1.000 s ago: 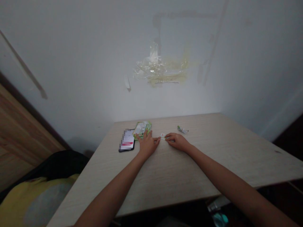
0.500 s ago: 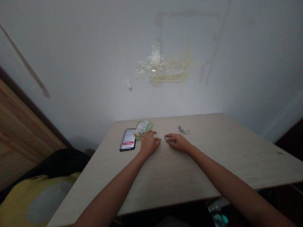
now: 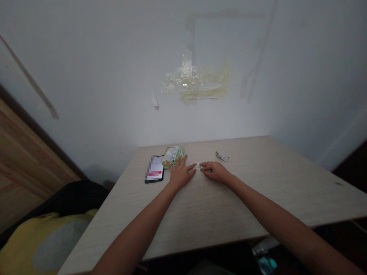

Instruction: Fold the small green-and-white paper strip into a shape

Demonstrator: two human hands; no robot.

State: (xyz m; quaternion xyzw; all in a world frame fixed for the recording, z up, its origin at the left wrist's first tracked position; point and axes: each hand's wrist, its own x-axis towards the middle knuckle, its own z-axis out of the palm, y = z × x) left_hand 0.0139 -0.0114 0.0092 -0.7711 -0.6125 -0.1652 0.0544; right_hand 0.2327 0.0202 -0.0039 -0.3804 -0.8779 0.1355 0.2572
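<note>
A small white-and-green packet (image 3: 198, 166) lies between my two hands, low over the table; its exact kind is too small to make out. My left hand (image 3: 180, 173) has thumb and forefinger at the packet's left end, while its other fingers spread out over the near edge of a green-and-white pack (image 3: 172, 154). From the other side, my right hand (image 3: 216, 171) pinches the packet's right end between thumb and fingers. Left of the pack is a phone (image 3: 156, 170) with a lit, partly blurred screen.
On the wooden table (image 3: 206, 217), a crumpled green-and-white wrapper (image 3: 222, 156) lies beyond my right hand. A wall (image 3: 200, 122) with tape remnants closes off the back. A yellow-and-grey cushion (image 3: 48, 240) is at lower left, and a bottle (image 3: 266, 264) is below the front edge.
My left hand's outer fingers have spread wider, and its thumb and forefinger have shifted slightly right, closer to my right fingers. Less of the packet shows between the hands.
</note>
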